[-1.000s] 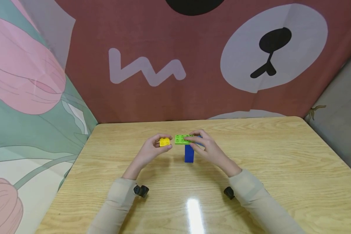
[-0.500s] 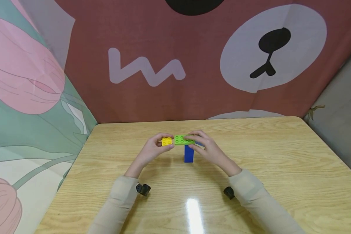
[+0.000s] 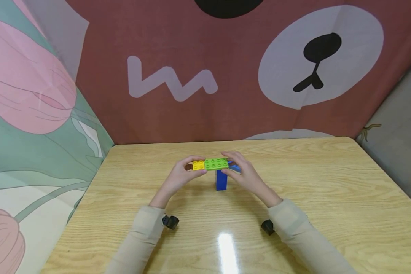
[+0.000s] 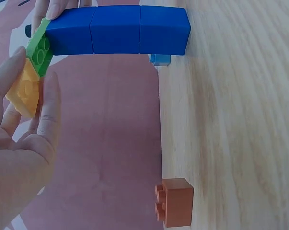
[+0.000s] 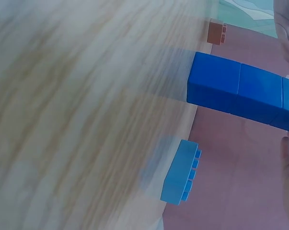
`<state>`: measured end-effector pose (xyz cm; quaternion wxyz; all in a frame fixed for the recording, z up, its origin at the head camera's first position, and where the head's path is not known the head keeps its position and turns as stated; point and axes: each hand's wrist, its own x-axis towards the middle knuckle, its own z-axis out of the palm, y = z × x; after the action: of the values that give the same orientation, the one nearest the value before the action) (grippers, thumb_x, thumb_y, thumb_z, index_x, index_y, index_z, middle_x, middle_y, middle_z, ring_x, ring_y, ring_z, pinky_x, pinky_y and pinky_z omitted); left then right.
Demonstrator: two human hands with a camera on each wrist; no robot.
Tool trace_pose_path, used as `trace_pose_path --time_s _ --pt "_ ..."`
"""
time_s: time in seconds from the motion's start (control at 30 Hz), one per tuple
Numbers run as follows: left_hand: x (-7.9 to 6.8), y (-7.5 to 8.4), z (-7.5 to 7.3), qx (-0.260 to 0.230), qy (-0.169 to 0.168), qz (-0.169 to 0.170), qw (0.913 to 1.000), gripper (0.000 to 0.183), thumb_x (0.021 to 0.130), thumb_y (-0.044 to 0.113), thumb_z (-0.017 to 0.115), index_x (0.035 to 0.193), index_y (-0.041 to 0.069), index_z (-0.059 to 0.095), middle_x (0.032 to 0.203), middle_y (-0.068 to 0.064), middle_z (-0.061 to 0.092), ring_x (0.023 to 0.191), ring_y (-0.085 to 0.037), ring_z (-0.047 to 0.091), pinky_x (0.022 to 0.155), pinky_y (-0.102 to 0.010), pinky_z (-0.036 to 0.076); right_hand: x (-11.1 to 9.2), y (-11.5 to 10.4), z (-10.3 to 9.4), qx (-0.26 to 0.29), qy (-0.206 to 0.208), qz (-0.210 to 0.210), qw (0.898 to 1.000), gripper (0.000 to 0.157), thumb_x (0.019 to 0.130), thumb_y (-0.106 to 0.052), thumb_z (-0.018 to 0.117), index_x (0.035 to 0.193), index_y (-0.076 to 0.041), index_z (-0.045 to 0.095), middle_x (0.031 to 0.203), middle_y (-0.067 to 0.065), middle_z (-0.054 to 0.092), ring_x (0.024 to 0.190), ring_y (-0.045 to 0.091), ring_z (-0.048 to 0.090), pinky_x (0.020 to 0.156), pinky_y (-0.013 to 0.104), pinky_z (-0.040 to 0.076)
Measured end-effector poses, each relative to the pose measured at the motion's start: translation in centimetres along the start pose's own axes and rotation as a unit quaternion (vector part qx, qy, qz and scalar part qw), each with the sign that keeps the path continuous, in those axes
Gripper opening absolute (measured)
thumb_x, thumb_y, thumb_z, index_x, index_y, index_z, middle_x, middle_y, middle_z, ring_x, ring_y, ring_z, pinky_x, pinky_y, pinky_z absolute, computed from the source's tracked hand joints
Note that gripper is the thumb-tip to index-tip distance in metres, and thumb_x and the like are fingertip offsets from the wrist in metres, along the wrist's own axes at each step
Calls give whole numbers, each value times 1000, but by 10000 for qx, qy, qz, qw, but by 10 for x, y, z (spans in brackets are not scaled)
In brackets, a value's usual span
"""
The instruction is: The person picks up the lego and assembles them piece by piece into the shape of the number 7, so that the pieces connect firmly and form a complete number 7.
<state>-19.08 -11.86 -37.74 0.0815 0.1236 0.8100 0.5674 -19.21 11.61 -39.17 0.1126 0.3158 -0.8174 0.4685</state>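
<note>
In the head view my left hand point(image 3: 178, 174) pinches a small yellow toy brick point(image 3: 198, 165) between thumb and fingers. That brick meets the left end of a longer lime-green brick point(image 3: 215, 164); whether they are joined I cannot tell. Several studs show on both. Under the green brick stands an upright stack of blue bricks point(image 4: 116, 29), its foot on the table. My right hand point(image 3: 245, 177) holds the green brick's right end, thumb in front and fingers behind. The left wrist view shows right-hand fingertips point(image 4: 54, 9) touching the green brick atop the stack.
A light blue brick point(image 5: 180, 173) lies on the wooden table point(image 3: 315, 213), partly hidden by the right hand in the head view. Behind the left hand sits a brown brick point(image 4: 179, 202). A printed cloth point(image 3: 178, 121) hangs at the table's far edge.
My left hand has carried the yellow brick rightward until it meets the green one. Right-hand fingers have drawn back from across the green brick's top to its right end. More of the brown brick shows.
</note>
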Motion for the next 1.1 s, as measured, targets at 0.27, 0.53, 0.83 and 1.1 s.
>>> trace_pose_path --time_s 0.27,0.53,0.83,1.1 --pt "1 1 1 -70 120 -176 9997 52 85 23 73 133 15 54 129 -6 56 97 -19 56 76 -23 49 -2 12 -4 317 387 610 9969 48 94 -9 60 138 -1 45 127 23 58 115 35 58 97 50 48" --pt "0 2 1 7 214 -225 9995 51 85 22 73 132 13 55 125 -8 57 96 -18 57 75 -23 49 -1 32 -17 -962 283 2034 9739 40 94 -13 59 131 3 53 132 24 53 123 40 50 101 54 45" --pt "0 3 1 -172 147 -375 9990 49 86 21 71 132 13 55 126 -8 58 81 -12 57 64 -26 47 1 44 -18 -2149 -851 2617 9371 54 88 -15 68 133 8 48 127 31 52 113 45 54 97 53 47" --pt "1 5 2 -395 167 -421 9982 49 86 16 71 133 13 55 125 -11 61 82 -11 62 75 -37 54 5 46 -15 -2191 -1080 3101 9188 50 89 -8 64 134 7 48 120 27 57 105 34 59 92 47 51"
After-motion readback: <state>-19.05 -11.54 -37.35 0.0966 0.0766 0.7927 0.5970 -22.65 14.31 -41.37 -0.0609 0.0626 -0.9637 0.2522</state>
